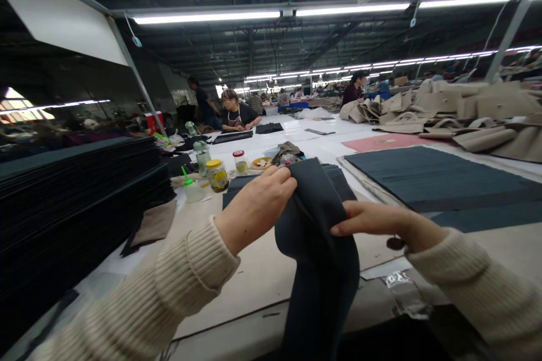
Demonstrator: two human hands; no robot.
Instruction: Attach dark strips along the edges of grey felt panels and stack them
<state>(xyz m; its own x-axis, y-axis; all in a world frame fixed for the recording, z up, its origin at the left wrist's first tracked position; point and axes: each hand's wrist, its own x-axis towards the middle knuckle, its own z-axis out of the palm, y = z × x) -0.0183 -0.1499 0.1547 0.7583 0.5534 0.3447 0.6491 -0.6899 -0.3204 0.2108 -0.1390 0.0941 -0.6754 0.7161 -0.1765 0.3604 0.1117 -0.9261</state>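
Observation:
A dark blue-grey strip of fabric (pixel 322 271) hangs from my two hands, folded over at the top and drooping past the table's front edge. My left hand (pixel 265 197) pinches its upper left corner with the fingers closed. On the right side of the fold, my right hand (pixel 368 220) grips the cloth between thumb and fingers. Behind the raised strip lie more dark fabric pieces (pixel 241 187) on the table, partly hidden by my hands and the cloth.
A tall stack of dark fabric (pixel 76 220) stands at left. Past my left hand are a yellow-lidded jar (pixel 217 177), a red-lidded jar (pixel 240 163) and a green-tipped bottle (pixel 192 189). Blue-grey sheets (pixel 449 180) and beige pieces (pixel 474 101) lie right. A co-worker (pixel 239 113) sits across.

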